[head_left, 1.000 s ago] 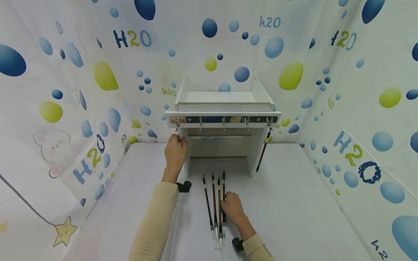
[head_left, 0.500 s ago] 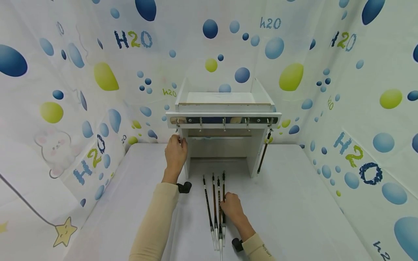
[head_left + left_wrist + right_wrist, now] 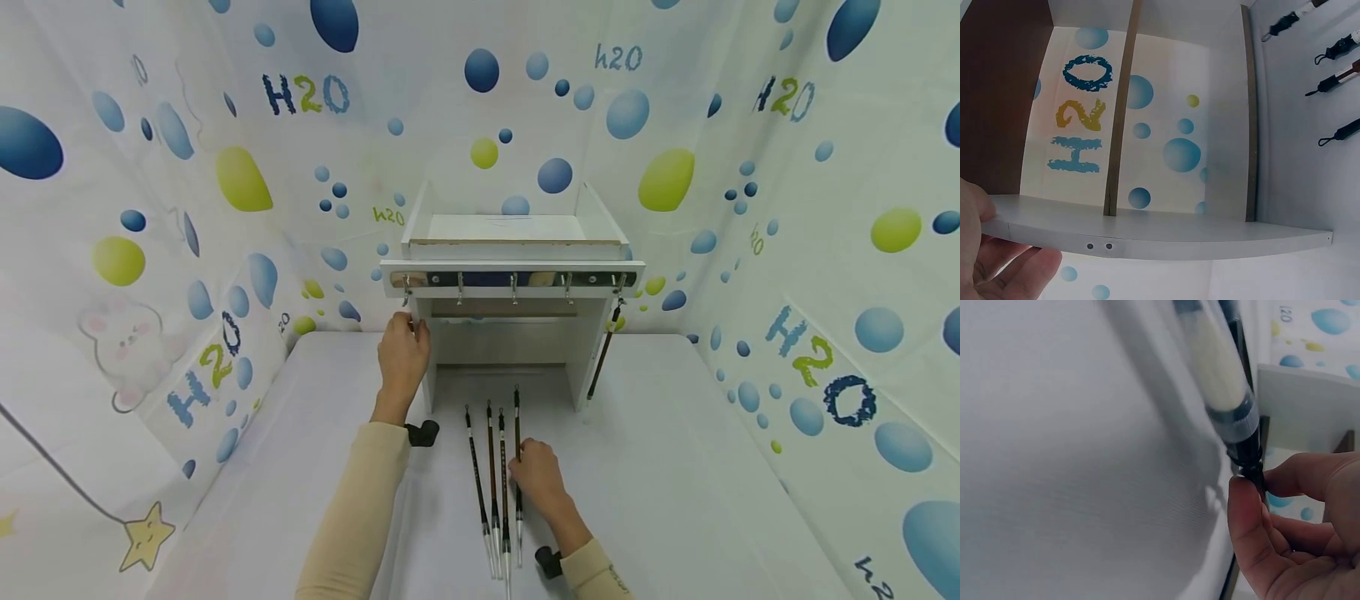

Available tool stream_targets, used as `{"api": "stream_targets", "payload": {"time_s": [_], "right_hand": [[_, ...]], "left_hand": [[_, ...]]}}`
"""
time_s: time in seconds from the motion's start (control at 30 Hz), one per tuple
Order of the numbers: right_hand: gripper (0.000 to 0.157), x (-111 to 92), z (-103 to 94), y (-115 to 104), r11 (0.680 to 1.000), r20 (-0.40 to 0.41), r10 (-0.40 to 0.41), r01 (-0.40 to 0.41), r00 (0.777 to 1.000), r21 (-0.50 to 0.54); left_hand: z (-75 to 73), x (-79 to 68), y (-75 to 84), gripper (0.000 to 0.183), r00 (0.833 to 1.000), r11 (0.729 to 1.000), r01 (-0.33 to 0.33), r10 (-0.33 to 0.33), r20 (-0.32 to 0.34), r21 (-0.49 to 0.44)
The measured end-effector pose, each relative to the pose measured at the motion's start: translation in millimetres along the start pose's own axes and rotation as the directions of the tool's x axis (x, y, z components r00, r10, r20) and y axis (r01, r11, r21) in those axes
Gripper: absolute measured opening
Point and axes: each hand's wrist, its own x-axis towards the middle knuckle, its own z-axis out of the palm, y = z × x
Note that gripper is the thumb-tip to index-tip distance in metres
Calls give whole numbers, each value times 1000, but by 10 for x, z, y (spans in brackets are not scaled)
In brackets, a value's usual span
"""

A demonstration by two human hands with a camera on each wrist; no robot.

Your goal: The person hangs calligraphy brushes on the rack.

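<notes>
My left hand (image 3: pixel 403 354) grips the left side panel (image 3: pixel 1166 242) of a white shelf (image 3: pixel 517 250), thumb on one face and fingers on the other. My right hand (image 3: pixel 538 475) pinches a dark calligraphy brush (image 3: pixel 517 421) by its handle, the hanging loop pointing at the shelf. A clear cap (image 3: pixel 1222 381) covers its pale bristles in the right wrist view. To its left, three more capped brushes (image 3: pixel 492 467) lie side by side on the white table. One brush (image 3: pixel 603 358) hangs from the rightmost hook of the metal hook rail (image 3: pixel 487 280).
The rail's other hooks, such as the middle hook (image 3: pixel 514 287), carry nothing. An open tray-like top (image 3: pixel 506 225) with raised sides sits above the rail. Patterned curtains (image 3: pixel 555 125) enclose the table (image 3: pixel 675 492) at the back and both sides.
My right hand has shifted the rightmost brush slightly away from the others, to the right and toward the shelf. My left hand stays on the shelf's side.
</notes>
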Motion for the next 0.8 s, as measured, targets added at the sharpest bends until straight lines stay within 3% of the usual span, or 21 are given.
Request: {"api": "stream_targets", "payload": {"time_s": [0.37,0.8], "right_hand": [[30,24,-191,-119,1000,-62,-3,3,998,-7],[29,-28,-474,-339,999,-195,-34,37,980,15]], "left_hand": [[14,2,-6,25,1000,1000,1,-1,-2,-6],[-1,6,7,26,1000,1000,24,-24,13,1]]}}
